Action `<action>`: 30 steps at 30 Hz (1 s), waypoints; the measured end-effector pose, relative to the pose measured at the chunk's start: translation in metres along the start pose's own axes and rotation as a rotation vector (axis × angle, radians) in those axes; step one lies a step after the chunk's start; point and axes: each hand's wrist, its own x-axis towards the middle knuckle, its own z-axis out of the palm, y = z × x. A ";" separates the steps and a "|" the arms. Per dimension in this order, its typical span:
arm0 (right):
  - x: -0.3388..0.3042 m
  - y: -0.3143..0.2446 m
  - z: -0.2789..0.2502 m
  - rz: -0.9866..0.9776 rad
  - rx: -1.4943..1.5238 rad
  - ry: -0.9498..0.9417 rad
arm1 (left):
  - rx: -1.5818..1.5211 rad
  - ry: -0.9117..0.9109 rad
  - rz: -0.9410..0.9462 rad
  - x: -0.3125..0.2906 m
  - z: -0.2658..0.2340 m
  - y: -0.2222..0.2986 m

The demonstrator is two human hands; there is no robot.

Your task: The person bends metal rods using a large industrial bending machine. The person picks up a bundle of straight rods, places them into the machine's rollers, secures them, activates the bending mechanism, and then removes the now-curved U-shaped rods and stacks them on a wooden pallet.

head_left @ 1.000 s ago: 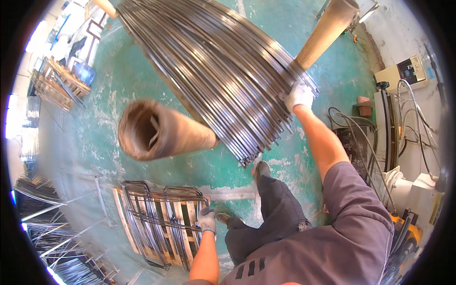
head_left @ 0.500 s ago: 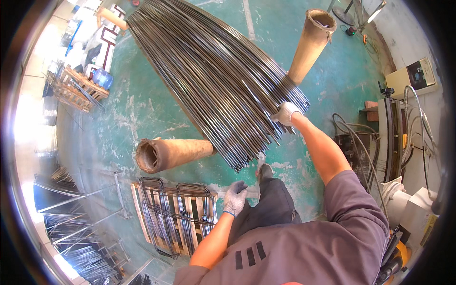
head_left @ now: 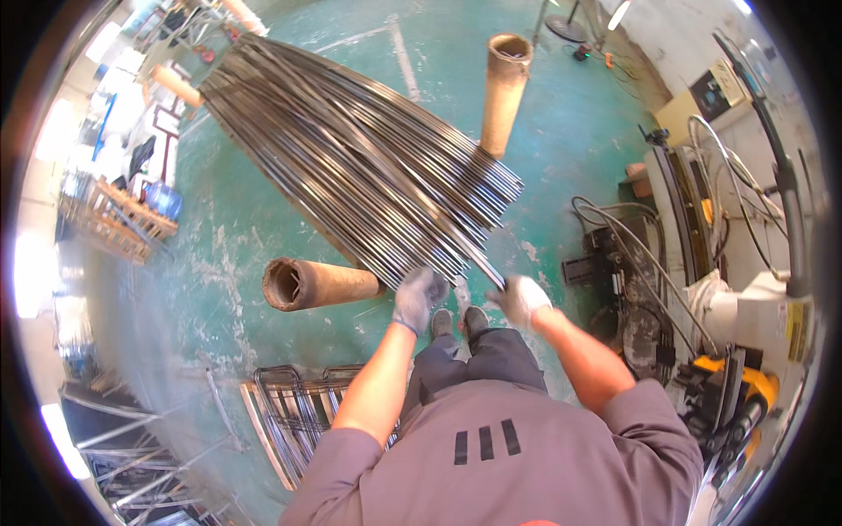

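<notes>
A wide pile of long, thin metal rods (head_left: 307,167) stretches from the far left toward me, its near ends uneven. My right hand (head_left: 524,302), in a pale work glove, is closed round the near end of a few rods (head_left: 474,252) that stick out beyond the others. My left hand (head_left: 416,298), gloved in grey, is at the pile's near left corner, by the rod ends. Motion smears its fingers, so whether it grips any rod is unclear.
Brown cardboard tubes flank the pile: one upright (head_left: 503,105) at right, one (head_left: 324,285) jutting left. A pallet with bent metal frames (head_left: 294,412) lies at lower left. Machinery with hoses (head_left: 631,272) stands along the right, and a wooden crate (head_left: 123,215) at far left.
My right hand has come back toward me, drawing a few rods out past the pile's end. My left hand has risen from beside my leg to the rod ends. My view has shifted.
</notes>
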 end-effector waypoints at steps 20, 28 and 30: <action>-0.509 0.183 0.220 0.951 -0.228 0.719 | -0.188 -0.410 -0.439 -0.069 0.112 -0.029; -0.662 0.320 0.323 1.864 -0.109 1.070 | -0.023 -0.678 -0.097 -0.169 0.248 -0.048; -0.648 0.333 0.323 1.634 0.691 1.632 | 0.019 -0.754 -0.119 -0.204 0.289 -0.086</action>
